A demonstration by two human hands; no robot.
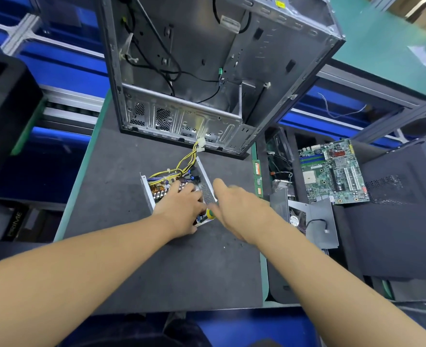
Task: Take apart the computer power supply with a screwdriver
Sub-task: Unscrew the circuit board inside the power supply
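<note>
An opened power supply (pixel 208 192) sits on the dark tabletop (pixel 121 196), its yellow wires (pixel 186 161) trailing away from it. The left hand (pixel 181 206) lies inside it, grip wide, fingers spread on the components. At its right wall is the blurred right hand (pixel 234 209), touching a green-yellow screwdriver (pixel 209 213) handle; whether that grip is closed cannot be told. Beyond the supply stands an empty computer case (pixel 206 58); well right lies a motherboard (pixel 332 171).

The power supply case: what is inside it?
A copper coil, yellow wires and small parts show. The left hand covers much of the inside, so the rest is hidden.
</note>
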